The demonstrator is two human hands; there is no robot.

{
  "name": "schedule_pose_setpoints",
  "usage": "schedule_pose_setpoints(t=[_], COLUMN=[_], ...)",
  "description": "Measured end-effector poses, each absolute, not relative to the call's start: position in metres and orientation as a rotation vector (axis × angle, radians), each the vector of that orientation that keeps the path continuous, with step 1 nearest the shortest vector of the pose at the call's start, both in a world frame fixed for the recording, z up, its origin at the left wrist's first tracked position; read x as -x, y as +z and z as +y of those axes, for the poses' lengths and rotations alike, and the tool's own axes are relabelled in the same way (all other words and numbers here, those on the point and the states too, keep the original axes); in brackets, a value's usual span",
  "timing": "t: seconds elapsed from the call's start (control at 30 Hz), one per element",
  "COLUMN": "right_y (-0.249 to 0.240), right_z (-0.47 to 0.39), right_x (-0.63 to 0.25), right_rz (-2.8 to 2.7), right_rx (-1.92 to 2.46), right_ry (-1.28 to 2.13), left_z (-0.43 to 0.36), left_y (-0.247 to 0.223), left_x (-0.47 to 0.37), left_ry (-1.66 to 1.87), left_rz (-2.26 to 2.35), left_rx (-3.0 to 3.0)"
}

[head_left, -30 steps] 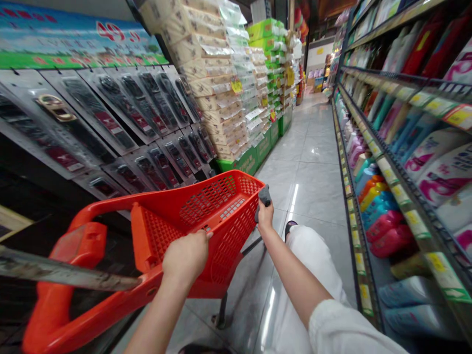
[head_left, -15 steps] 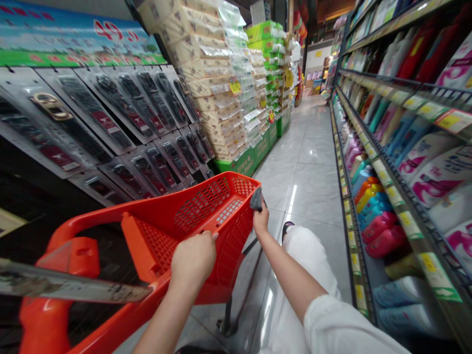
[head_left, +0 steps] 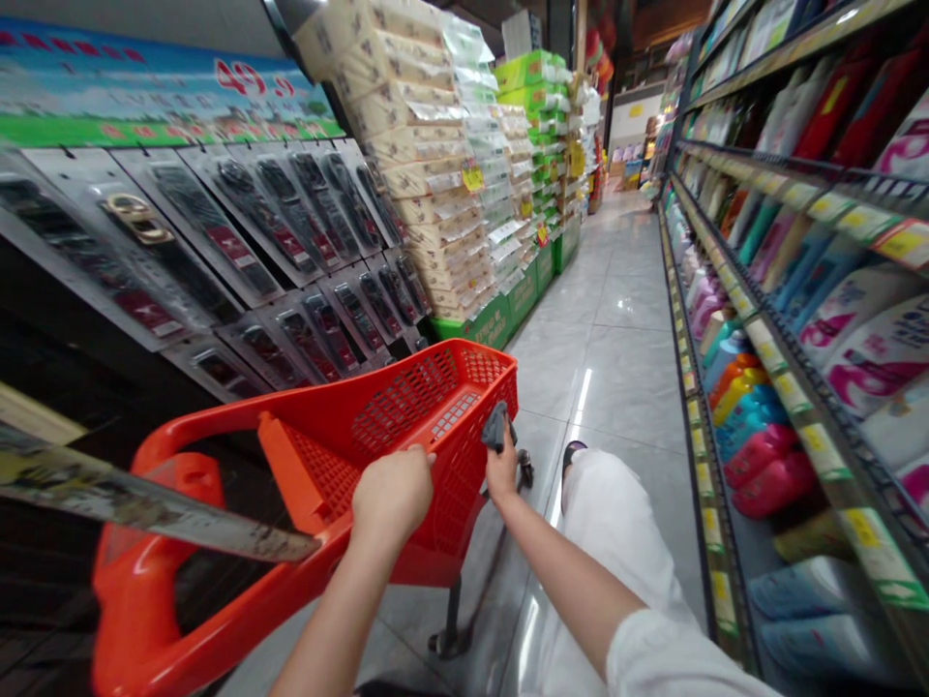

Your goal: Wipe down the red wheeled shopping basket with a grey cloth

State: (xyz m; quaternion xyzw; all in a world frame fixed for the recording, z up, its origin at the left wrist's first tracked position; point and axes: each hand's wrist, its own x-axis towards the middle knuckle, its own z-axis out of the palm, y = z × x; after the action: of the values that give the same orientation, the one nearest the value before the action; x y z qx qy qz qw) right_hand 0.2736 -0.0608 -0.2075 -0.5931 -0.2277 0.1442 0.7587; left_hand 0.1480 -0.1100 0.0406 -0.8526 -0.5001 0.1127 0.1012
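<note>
Head view: left hand (head_left: pixel 392 494) clamps the stiff cart (head_left: pixel 406 407) rim, six o'clock; right hand (head_left: pixel 500 469) pinches a soft, light cloth (head_left: pixel 495 426) at its three o'clock wall.

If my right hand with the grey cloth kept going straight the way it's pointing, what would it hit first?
Most likely the red basket's mesh side wall: the right hand already presses the grey cloth against it, though depth is hard to judge.

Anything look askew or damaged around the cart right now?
The red cart is tipped toward the left display, left hand on its rim, right hand pressing a grey cloth to its side. A scuffed, worn metal bar crosses the near corner. Nothing is spilled.
</note>
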Motion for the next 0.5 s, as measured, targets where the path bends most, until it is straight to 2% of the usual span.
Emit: schedule_pose_setpoints(t=[0.13, 0.37, 0.5], right_y=[-0.226, -0.175, -0.209], right_z=[-0.068, -0.040, -0.068], right_x=[-0.270, -0.283, -0.247], right_rz=[-0.320, -0.401, -0.478], right_rx=[1.444, 1.228, 1.273], right_ry=[0.491, 0.258, 0.323], left_z=[-0.111, -0.111, -0.111], left_y=[0.042, 0.042, 0.042], left_x=[-0.147, -0.147, -0.148], left_ry=[0.344, 0.346, 0.354], left_rz=[-1.476, -1.483, -1.481], left_rx=[2.526, 2.510, 2.501])
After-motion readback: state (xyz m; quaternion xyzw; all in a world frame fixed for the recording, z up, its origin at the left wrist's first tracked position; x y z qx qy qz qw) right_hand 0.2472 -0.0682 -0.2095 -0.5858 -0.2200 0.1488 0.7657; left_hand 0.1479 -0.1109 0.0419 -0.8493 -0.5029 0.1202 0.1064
